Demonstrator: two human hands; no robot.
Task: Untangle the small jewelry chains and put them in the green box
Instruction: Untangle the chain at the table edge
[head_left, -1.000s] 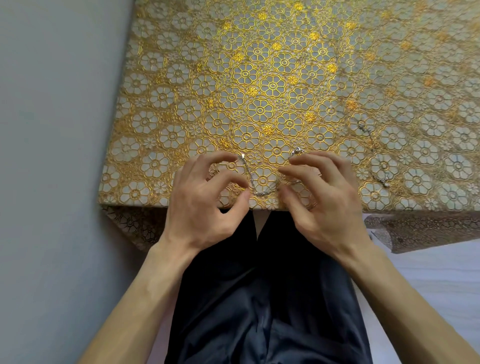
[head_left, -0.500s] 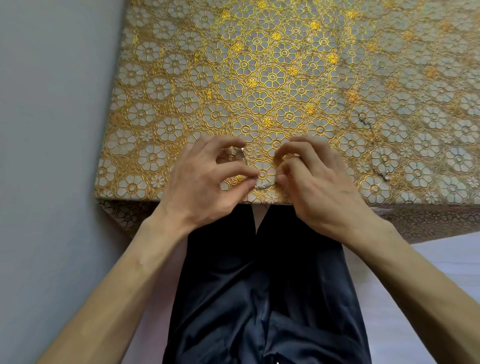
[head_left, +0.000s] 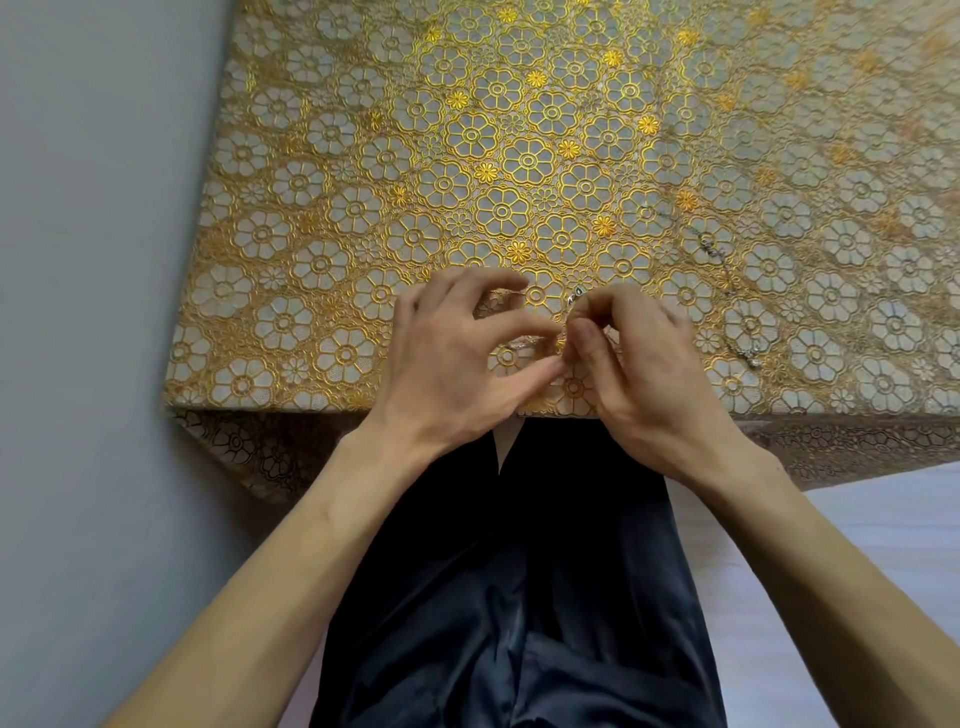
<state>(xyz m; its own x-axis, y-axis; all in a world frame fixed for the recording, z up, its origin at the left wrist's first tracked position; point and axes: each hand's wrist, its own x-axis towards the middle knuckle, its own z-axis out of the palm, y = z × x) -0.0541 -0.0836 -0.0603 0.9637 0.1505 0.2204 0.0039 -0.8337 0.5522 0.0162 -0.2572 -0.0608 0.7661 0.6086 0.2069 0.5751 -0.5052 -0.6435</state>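
Note:
A thin silver chain (head_left: 525, 343) lies near the table's front edge, mostly hidden between my two hands. My left hand (head_left: 457, 353) has its fingers curled and pinches the chain between thumb and middle finger. My right hand (head_left: 631, 364) pinches the chain's other part, and a small clasp end (head_left: 575, 296) sticks out above its fingers. The fingertips of both hands meet at the chain. A second silver chain (head_left: 727, 291) lies stretched out on the cloth to the right, untouched. No green box is in view.
The table carries a gold floral lace cloth (head_left: 519, 156) whose front edge (head_left: 311, 408) hangs down. A grey wall (head_left: 93, 260) stands at the left. My dark trousers (head_left: 519, 597) fill the bottom middle, with a pale surface (head_left: 857, 519) at the right.
Both hands have drawn together until their fingertips meet over the chain. The chain's loop between them has shrunk from view. The view has shifted slightly.

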